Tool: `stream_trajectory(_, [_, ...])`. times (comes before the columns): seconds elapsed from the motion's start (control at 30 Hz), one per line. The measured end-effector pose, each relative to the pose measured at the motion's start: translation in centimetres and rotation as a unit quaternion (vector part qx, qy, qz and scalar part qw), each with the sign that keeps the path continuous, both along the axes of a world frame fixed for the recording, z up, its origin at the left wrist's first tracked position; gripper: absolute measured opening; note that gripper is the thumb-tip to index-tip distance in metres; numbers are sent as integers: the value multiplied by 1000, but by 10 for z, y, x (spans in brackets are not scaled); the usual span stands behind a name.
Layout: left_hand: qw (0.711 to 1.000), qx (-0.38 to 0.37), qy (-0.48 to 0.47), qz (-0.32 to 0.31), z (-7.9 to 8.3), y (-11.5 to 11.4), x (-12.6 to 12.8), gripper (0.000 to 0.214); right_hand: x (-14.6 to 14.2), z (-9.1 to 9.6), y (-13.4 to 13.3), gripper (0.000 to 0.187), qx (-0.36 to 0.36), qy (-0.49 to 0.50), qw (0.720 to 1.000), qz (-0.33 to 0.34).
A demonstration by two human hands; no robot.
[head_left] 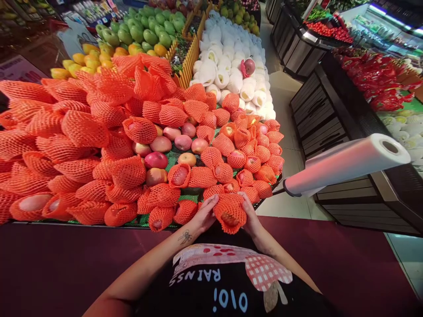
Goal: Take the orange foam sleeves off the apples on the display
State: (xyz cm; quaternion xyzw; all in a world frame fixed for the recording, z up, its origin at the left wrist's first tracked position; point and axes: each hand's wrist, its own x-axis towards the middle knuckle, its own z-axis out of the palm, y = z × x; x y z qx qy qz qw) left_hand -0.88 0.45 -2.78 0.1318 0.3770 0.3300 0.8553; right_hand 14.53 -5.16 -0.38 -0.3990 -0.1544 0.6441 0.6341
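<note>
Both my hands hold one apple wrapped in an orange foam net (230,214) at the near edge of the fruit stand. My left hand (205,214) grips its left side with fingers curled over the net. My right hand (249,213) closes on its right side. Just beyond lie many more netted apples (243,155) and a few bare red apples (172,152) on a green mat.
Empty orange nets (82,127) are heaped on the left. White-netted fruit (231,66), green fruit (145,31) and yellow mangoes (89,59) fill the stand behind. A roll of plastic bags (346,165) sticks out at right over the aisle, with dark display cases (327,110) beyond.
</note>
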Motion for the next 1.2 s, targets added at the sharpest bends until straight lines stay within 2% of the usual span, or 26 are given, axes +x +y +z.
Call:
stream_trajectory(0.1, [999,26,22,-1,0,1,1,46,-1,-8,4,34,-67,50,996,-43])
stream_trajectory(0.3, [994,78,82,-7,-3,6,4,51,0,-18,6,36,-148,113,982,-36])
stream_trajectory(0.4, [984,127,125,-6,2,4,4,47,3,-22,7,49,-139,79,987,-23])
stream_trajectory(0.47, [970,194,148,-13,6,0,2,45,6,-23,9,52,-117,39,992,-17])
stream_trajectory(0.53, [952,268,145,-29,6,-6,1,58,10,-21,11,47,-102,12,995,-16])
stream_trajectory(0.6, [941,306,131,-58,3,-12,1,79,11,-16,13,42,-101,13,995,-17])
stream_trajectory(0.63, [939,309,131,-71,2,-14,3,87,10,-13,14,41,-106,20,994,-19])
stream_trajectory(0.7, [942,290,153,-78,-1,-17,8,91,8,-5,15,38,-116,40,992,-28])
stream_trajectory(0.83, [957,220,184,-37,5,-17,19,67,7,8,12,37,-93,51,994,-27])
stream_trajectory(0.97, [964,207,166,-3,22,-14,19,55,14,18,10,46,-77,-7,996,36])
stream_trajectory(1.03, [966,208,156,4,29,-13,16,51,17,21,9,41,-49,-64,995,63])
stream_trajectory(1.1, [967,206,147,-4,31,-13,13,48,20,21,10,33,-22,-116,990,80])
stream_trajectory(1.2, [973,191,123,-30,28,-13,9,47,24,18,10,34,-25,-134,986,100])
